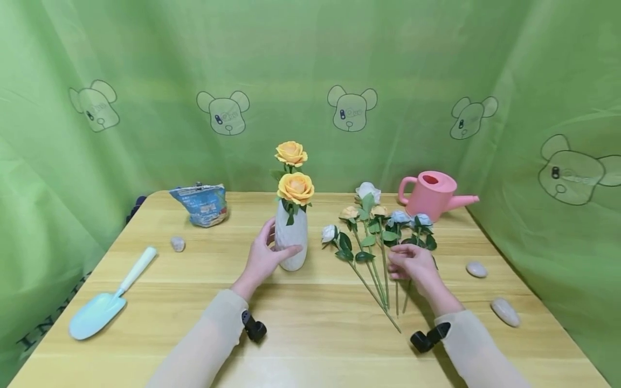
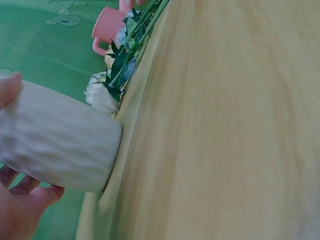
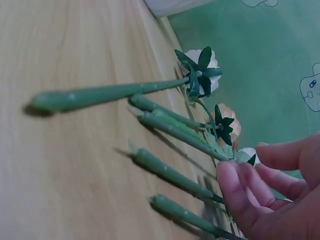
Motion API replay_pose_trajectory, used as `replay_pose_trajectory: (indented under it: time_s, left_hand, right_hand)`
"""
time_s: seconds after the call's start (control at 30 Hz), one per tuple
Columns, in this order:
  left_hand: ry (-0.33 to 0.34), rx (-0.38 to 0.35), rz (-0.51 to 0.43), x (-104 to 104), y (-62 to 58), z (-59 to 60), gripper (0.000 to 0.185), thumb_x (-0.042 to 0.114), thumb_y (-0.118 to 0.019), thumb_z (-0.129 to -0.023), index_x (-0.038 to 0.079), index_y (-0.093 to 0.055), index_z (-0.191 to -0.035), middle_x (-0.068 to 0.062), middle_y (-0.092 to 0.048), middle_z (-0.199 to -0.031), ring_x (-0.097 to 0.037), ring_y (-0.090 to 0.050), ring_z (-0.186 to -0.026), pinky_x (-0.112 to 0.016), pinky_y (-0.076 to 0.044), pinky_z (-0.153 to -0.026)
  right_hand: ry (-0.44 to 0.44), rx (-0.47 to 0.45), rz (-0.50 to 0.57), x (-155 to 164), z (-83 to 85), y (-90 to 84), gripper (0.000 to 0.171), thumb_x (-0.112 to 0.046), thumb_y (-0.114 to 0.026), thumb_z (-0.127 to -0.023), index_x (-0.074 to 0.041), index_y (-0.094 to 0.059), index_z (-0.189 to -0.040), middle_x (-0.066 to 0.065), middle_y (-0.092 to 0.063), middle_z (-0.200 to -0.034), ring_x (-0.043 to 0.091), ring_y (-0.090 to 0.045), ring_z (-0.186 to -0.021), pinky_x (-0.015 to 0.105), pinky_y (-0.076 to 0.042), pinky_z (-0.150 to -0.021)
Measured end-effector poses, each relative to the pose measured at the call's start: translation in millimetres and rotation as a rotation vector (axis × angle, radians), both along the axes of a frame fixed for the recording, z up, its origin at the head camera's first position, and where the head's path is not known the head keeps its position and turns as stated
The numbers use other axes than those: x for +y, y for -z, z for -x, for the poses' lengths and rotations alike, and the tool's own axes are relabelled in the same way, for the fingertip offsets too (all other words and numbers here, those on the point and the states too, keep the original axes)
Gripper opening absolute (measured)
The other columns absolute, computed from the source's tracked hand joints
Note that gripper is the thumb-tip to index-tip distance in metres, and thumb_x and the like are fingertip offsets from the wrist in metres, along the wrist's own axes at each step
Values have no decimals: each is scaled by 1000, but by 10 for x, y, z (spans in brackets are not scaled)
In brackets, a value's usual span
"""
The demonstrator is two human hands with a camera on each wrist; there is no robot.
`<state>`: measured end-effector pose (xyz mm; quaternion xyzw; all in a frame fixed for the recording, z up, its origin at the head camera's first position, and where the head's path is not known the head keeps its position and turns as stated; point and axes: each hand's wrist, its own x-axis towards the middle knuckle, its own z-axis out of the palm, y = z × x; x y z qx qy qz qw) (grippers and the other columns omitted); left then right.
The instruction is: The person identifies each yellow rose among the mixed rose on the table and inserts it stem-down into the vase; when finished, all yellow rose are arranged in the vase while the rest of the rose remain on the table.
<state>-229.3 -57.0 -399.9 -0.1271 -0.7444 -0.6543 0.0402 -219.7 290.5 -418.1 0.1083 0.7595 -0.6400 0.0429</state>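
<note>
Left hand (image 1: 264,257) is on the white vase (image 1: 291,240), fingers and thumb wrapped round its lower body, holding it upright on the table (image 1: 310,334) near the middle. Two orange roses (image 1: 294,172) stand in the vase, one above the other. From the left wrist view the vase (image 2: 57,145) fills the near side, its base flat on the wood, with a fingertip over the top and more fingers (image 2: 30,197) curled beneath it.

Over to the right hand (image 1: 412,265): it hovers low over the loose flowers (image 1: 375,226) lying just right of the vase, fingers loosely bent and reaching down at the stems (image 1: 383,280). The right wrist view shows the fingertips (image 3: 240,192) right at the stems (image 3: 170,125), touching or almost touching them, but no stem is clearly pinched; I cannot tell whether the hand has hold of one. The blooms, white, peach and pale blue, point away toward the backdrop, stem ends toward the person.

Behind the flowers sits a pink watering can (image 1: 434,195), spout to the right. A blue bag (image 1: 202,203) lies at the far left, a pale blue trowel (image 1: 109,299) at the left edge. Stones: one (image 1: 178,243) near the bag, two (image 1: 490,291) on the right.
</note>
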Motion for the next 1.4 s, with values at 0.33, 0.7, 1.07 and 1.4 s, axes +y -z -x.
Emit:
replay_pose_trajectory:
  time_s: [0.33, 0.7, 1.07, 1.4]
  left_hand:
    - [-6, -2, -8, 2, 26, 6, 72, 16, -80, -74, 19, -43, -135, -9, -51, -126, -26, -51, -113, -43, -44, -93]
    - [-5, 4, 4, 12, 8, 9, 72, 14, -79, -74, 17, -42, -136, -10, -50, -128, -27, -50, -115, -45, -43, -94]
    - [-10, 3, 22, -14, 15, 15, 72, 17, -79, -75, 18, -42, -136, -9, -50, -129, -28, -49, -116, -44, -43, -94]
    - [5, -2, 23, -15, 31, 28, 73, 18, -79, -76, 19, -40, -137, -8, -49, -131, -27, -48, -117, -43, -43, -94]
  right_hand:
    - [-65, -115, -118, -22, 172, 40, 47, -3, -63, -86, 10, -44, -126, 13, -60, -81, 18, -61, -63, 38, -56, -65]
    - [-32, -79, -61, -22, 123, -11, 50, -1, -63, -85, 9, -43, -130, 17, -61, -91, 18, -62, -68, 35, -56, -66]
    - [-32, 88, 3, -243, 167, -334, 50, -5, -67, -84, 4, -46, -128, 9, -60, -98, 17, -63, -74, 33, -56, -70]
    - [-32, 256, 116, -699, 220, -779, 37, 1, -66, -83, -1, -53, -118, 7, -60, -91, 18, -63, -71, 33, -56, -64]
